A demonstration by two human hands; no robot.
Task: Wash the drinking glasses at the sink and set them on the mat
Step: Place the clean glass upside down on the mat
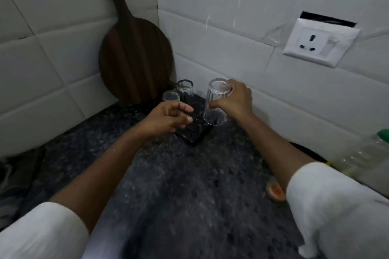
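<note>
A small black mat (194, 135) lies on the dark speckled counter in the tiled corner. My right hand (236, 101) grips a clear drinking glass (215, 103), held upside down with its rim at the mat's right edge. Two more clear glasses stand upside down at the mat's far end: one (185, 90) taller at the back, one (171, 96) lower to its left. My left hand (168, 119) hovers over the mat's left side with fingers curled loosely and nothing in it.
A round dark wooden board (134, 57) leans in the wall corner behind the glasses. A white wall socket (320, 43) sits on the right wall. A clear plastic bottle with a green cap (362, 153) and an orange item (275, 190) lie at the right.
</note>
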